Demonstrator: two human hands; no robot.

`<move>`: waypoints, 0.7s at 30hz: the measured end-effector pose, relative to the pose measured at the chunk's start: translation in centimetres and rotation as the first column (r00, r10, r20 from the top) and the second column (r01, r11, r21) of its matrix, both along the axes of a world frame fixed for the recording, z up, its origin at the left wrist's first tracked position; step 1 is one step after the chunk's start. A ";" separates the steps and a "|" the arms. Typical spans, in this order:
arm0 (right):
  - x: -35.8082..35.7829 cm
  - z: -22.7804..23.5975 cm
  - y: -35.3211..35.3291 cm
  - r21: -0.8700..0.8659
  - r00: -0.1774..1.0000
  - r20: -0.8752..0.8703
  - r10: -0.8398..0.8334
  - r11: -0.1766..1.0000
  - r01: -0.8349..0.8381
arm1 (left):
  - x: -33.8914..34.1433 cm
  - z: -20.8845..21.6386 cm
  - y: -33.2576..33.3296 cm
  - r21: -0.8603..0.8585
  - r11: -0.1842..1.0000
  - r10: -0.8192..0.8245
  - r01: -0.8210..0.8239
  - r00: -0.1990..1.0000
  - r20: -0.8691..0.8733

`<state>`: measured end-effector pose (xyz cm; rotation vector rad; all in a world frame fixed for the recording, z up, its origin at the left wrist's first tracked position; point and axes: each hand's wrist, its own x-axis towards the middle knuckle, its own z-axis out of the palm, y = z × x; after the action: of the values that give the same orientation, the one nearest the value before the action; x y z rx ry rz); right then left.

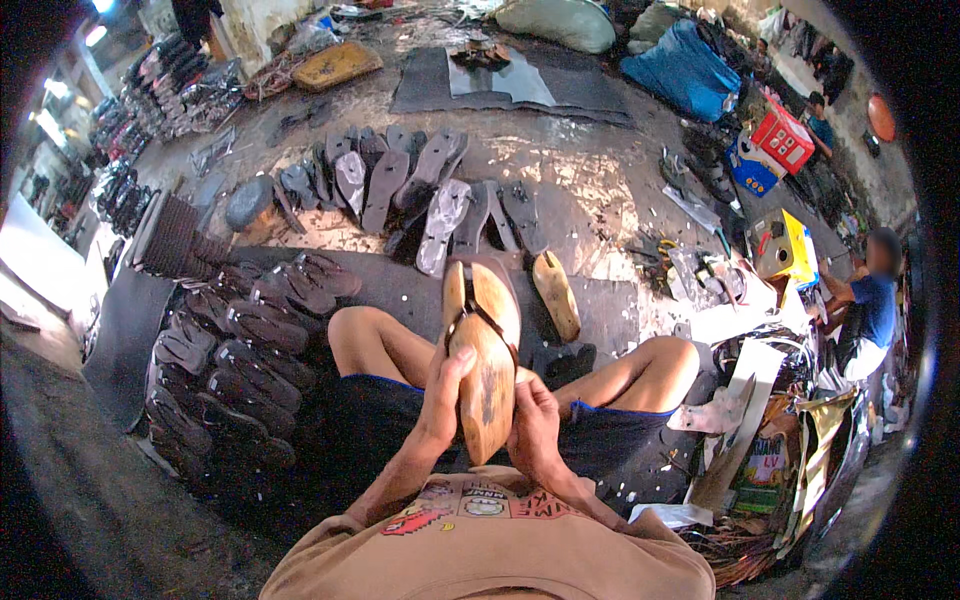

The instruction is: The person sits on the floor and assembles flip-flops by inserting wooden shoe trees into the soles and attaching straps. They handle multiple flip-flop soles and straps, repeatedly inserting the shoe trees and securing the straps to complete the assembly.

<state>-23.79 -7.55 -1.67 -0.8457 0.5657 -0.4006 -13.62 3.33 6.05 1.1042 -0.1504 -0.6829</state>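
A wooden shoe last with a dark thong strap across it is held upright in front of my chest. A dark sandal sole shows behind its upper end. My left hand is closed around the last's left side, its thumb on the wood. On the right edge, my right hand is closed with fingertips pinched beside the strap's lower end. What that pinch holds is too small to make out. Just beyond lies a second wooden last on the floor, close to a row of dark soles.
Several dark sandals lie in rows at my left, near a stack of ribbed sheets. Pliers and other tools lie to the right. Farther right are a yellow box and a seated person. A blue sack stands at the back.
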 end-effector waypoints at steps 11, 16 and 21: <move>-1.0 7.4 -4.0 -0.038 0.880 0.017 0.474 0.880 -0.474 | 2.5 -2.7 2.7 0.524 0.850 -0.354 0.056 0.797 0.489; -1.4 9.2 -4.5 0.325 0.898 0.004 0.441 0.848 -0.418 | 0.9 -2.7 2.1 0.333 0.915 -0.252 0.226 0.967 0.038; 3.3 6.9 -2.7 -0.754 0.828 -0.152 0.539 0.478 -0.450 | 0.0 -7.0 -1.1 -0.214 0.955 -0.252 0.204 0.940 -0.229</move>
<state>-20.45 -10.23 5.22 -1.7678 -0.0244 -0.1189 -13.61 2.20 -0.91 0.8156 -0.1215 -0.9933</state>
